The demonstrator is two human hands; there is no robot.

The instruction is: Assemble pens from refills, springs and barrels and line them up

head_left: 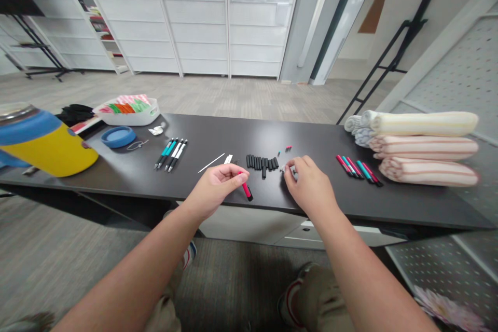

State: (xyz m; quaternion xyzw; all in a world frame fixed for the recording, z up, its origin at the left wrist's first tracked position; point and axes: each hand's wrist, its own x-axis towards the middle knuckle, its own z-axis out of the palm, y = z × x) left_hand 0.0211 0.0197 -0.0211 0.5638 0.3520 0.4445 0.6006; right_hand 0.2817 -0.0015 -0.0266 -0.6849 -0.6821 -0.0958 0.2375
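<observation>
My left hand (213, 189) pinches a pink pen barrel (246, 189) with a black end, tilted down above the front of the dark desk. To its right, my right hand (311, 184) is closed at the desktop, thumb and finger together around something small that I cannot make out. Between the hands lies a row of black pen grips (259, 162), one set lower than the others. Beyond them are tiny pink pieces (288, 148) and a teal piece (279, 153). Behind my left hand lie a thin white stick (211, 163) and short white pieces (228, 158), partly hidden.
Several whole pens (171, 154) lie left, pink and teal barrels (358, 170) right. Rolled cloths (428, 148) are stacked at the right end. A yellow-blue container (50, 142), blue lid (118, 136) and white basket (150, 114) stand left on the desk (218, 132).
</observation>
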